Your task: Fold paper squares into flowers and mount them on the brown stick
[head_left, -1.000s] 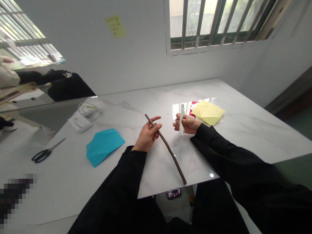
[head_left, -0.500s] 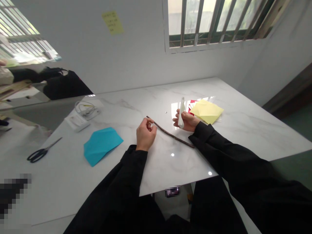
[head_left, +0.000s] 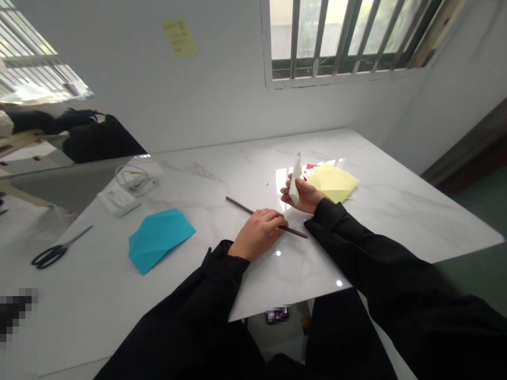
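Note:
A thin dark brown stick (head_left: pixel 238 205) lies slantwise across the table in front of me. My left hand (head_left: pixel 259 232) is closed over its middle, fingers curled around it, with both ends showing. My right hand (head_left: pixel 301 194) pinches a folded piece of pale, whitish paper (head_left: pixel 294 182) upright between thumb and fingers. The paper is seen nearly edge-on, so its full shape is hidden. Just beyond that hand lie sheets of yellow paper (head_left: pixel 335 182) with red pieces (head_left: pixel 311 167) partly under them.
A folded blue paper (head_left: pixel 160 237) rests to the left, with black-handled scissors (head_left: pixel 53 254) farther out. Behind them sit a white box (head_left: pixel 119 200) and a coiled cable (head_left: pixel 134 179). The marble-patterned table (head_left: pixel 222 174) meets a wall with a barred window (head_left: pixel 336 39).
My left hand has slid right from near the stick's far end to its middle and taken hold there. The stick has shifted slightly left and lies straighter. The right hand keeps its paper.

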Motion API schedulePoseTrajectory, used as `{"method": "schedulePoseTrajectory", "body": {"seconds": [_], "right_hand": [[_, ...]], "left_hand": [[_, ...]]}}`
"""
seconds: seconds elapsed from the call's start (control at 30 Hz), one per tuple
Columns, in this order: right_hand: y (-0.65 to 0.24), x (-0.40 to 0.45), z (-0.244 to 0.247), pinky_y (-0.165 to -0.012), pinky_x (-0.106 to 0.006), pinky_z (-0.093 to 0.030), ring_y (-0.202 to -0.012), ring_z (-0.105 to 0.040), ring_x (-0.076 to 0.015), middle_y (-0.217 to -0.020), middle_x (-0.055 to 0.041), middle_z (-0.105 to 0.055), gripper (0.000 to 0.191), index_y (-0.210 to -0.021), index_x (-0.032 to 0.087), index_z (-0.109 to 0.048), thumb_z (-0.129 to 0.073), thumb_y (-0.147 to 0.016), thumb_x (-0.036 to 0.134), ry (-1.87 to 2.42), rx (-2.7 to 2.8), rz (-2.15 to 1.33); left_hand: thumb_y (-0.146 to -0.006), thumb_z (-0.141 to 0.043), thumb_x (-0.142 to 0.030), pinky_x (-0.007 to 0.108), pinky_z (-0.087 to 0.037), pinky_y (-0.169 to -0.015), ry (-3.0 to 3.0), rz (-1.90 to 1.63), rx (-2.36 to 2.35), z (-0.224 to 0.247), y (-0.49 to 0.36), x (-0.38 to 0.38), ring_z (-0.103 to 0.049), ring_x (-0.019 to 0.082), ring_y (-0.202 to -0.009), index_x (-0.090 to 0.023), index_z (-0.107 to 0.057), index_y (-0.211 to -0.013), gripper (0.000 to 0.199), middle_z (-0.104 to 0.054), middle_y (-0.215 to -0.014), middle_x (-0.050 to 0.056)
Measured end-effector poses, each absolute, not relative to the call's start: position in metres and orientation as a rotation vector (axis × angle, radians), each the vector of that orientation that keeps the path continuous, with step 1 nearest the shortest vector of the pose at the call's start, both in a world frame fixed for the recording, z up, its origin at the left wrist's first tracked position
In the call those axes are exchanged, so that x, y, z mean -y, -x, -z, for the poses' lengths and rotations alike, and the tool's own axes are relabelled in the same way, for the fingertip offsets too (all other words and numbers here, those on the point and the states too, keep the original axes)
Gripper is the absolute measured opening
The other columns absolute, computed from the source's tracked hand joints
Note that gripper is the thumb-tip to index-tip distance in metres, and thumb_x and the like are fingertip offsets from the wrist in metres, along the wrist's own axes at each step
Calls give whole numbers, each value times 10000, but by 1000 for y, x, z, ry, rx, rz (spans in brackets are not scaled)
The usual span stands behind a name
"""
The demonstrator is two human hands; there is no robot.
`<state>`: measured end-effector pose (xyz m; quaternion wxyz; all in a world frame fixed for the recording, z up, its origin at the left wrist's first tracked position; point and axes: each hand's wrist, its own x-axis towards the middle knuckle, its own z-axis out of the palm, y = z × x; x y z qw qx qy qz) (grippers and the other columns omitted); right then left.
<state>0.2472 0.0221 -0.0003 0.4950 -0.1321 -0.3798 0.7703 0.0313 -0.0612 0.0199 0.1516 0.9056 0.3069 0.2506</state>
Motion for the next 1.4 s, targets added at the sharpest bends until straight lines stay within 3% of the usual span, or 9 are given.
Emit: {"method": "schedulePoseTrajectory", "body": {"seconds": [0.13, 0.23, 0.33, 0.43, 0.63, 0.8, 1.07, 1.2, 1.4], "right_hand": [[-250, -25, -2, -686, -257, -524, -744, -648, -129, -787, 63, -673, 310, -926, 262, -646, -906, -822, 396, 323, 794, -1809], [-254, -25, -7, -682, -273, -504, -730, -608, -139, -745, 63, -636, 358, -907, 267, -626, -932, -785, 408, 309, 745, -1771], [-255, -22, -8, -662, -270, -452, -683, -523, -135, -663, 85, -515, 463, -885, 283, -591, -988, -693, 424, 244, 795, -1805], [-252, -19, -4, -667, -294, -428, -638, -421, -151, -585, 93, -369, 582, -819, 283, -548, -1033, -573, 492, 232, 911, -1885], [-245, -14, -1, -709, -316, -448, -657, -428, -148, -596, 80, -353, 646, -735, 247, -478, -1051, -568, 494, 256, 1001, -1957], [-239, -11, -6, -711, -302, -503, -675, -512, -136, -643, 65, -487, 602, -709, 224, -502, -1055, -602, 435, 329, 975, -1998], [-223, -11, 8, -744, -287, -554, -752, -652, -149, -695, 24, -643, 406, -729, 188, -646, -1019, -689, 343, 326, 1119, -1908], [-222, -10, 9, -807, -319, -577, -786, -685, -157, -754, -2, -689, 360, -719, 179, -674, -1002, -726, 328, 274, 1176, -1867], [-223, -9, 3, -721, -274, -570, -719, -683, -139, -770, -2, -708, 389, -787, 177, -706, -1025, -692, 377, 301, 1117, -1885]], "left_hand": [[-1003, -651, -193, 362, -590, -854, -2489, -975, -905, -54, -34, 76, -728, 195, -871, -223, -711, -1066, 92, -763, -983, 46], [-988, -673, -199, 277, -614, -709, -2099, -1326, -897, -94, -42, 93, -718, 134, -729, -245, -575, -1406, 432, -753, -1020, 17], [-960, -702, -208, 209, -489, -459, -1671, -1471, -923, -117, -51, 99, -598, 77, -509, -325, -380, -1613, 737, -722, -985, -7], [-954, -670, -206, 193, -349, -362, -1420, -1405, -935, -102, -55, 90, -414, 31, -394, -316, -436, -1599, 695, -684, -901, -29], [-971, -608, -324, 188, -179, -333, -1105, -1263, -949, -43, -51, 64, -338, 33, -356, -230, -482, -1554, 604, -648, -794, -45], [-955, -645, -403, 200, -287, -374, -1096, -1175, -868, -47, -39, 65, -446, 67, -402, -200, -504, -1523, 620, -682, -777, -22], [-828, -779, -289, 186, -379, -514, -1022, -1231, -870, -56, -34, 71, -530, 77, -618, -202, -689, -1219, 411, -658, -895, 2], [-853, -823, -326, 196, -363, -513, -1088, -1168, -841, -56, -34, 74, -484, 70, -611, -242, -689, -1289, 464, -670, -950, 10], [-872, -825, -346, 202, -314, -454, -1120, -1042, -754, -56, -32, 76, -380, 44, -543, -325, -635, -1468, 626, -621, -948, -15]]}}
